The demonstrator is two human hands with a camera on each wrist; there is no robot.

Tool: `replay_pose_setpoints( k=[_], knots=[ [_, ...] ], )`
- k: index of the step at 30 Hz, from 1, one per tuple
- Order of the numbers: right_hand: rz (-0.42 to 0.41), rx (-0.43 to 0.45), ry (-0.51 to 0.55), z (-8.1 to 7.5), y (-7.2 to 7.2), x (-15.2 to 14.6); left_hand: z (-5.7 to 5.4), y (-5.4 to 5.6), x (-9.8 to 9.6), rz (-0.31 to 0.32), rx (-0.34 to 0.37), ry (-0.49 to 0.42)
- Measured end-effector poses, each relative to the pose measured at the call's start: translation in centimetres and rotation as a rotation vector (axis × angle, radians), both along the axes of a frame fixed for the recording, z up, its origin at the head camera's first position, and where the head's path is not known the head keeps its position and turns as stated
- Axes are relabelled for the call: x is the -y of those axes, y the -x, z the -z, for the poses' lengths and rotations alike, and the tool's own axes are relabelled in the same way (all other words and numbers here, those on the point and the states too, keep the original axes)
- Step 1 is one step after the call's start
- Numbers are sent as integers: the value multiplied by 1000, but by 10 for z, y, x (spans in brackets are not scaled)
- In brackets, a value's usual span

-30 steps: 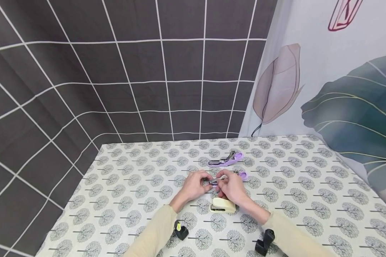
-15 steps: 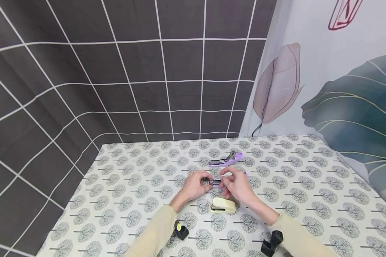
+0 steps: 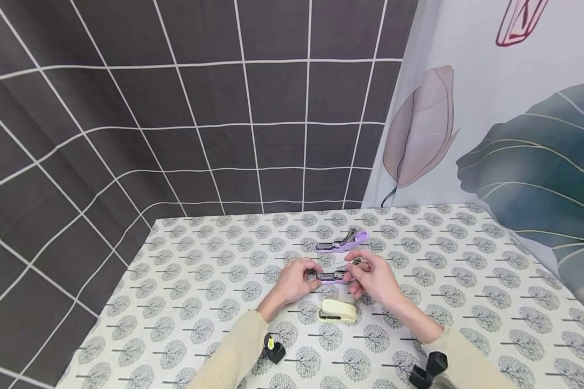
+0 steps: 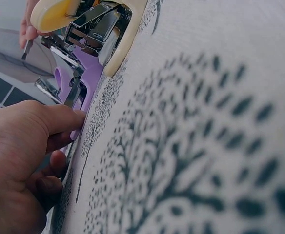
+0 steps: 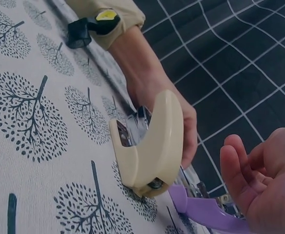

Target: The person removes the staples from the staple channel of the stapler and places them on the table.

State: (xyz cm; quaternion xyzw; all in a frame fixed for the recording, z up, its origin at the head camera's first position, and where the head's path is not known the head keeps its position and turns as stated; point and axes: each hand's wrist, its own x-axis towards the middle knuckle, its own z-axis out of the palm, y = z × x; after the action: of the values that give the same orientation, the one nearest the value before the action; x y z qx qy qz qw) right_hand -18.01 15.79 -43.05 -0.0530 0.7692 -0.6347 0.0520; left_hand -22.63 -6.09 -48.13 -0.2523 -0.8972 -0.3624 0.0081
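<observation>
My left hand [image 3: 294,278] pinches the front end of a purple stapler [image 3: 332,281] between thumb and fingers. The stapler lies open on the cloth, its metal magazine exposed. Above its rear part is my right hand [image 3: 376,276], apart from it, with a thin grey metal strip [image 4: 26,49], resembling a row of staples, pinched between thumb and index finger. Closer to the wearer stands a cream stapler [image 3: 337,311], also prominent in the right wrist view. Beyond both hands rests a second purple stapler [image 3: 342,242], its top swung up.
A tree-print cloth [image 3: 199,302] covers the table. Next to the second purple stapler lies a small grey strip [image 3: 376,245]. A dark grid-patterned curtain [image 3: 272,108] hangs behind the table, and a leaf-print curtain [image 3: 477,108] hangs at the right.
My right hand has drawn back to the right from the held purple stapler, carrying the thin strip and uncovering the magazine. My left hand has stayed in place.
</observation>
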Motion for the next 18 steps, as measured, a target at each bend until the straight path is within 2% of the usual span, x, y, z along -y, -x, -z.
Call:
replay_pose_setpoints(
  k=[8, 18],
  knots=[
    [-14, -22, 36, 0, -5, -19, 0, -1, 0, -4, 17, -2],
    [24, -29, 59, 0, -5, -40, 0, -1, 0, 0, 30, -3]
  ],
)
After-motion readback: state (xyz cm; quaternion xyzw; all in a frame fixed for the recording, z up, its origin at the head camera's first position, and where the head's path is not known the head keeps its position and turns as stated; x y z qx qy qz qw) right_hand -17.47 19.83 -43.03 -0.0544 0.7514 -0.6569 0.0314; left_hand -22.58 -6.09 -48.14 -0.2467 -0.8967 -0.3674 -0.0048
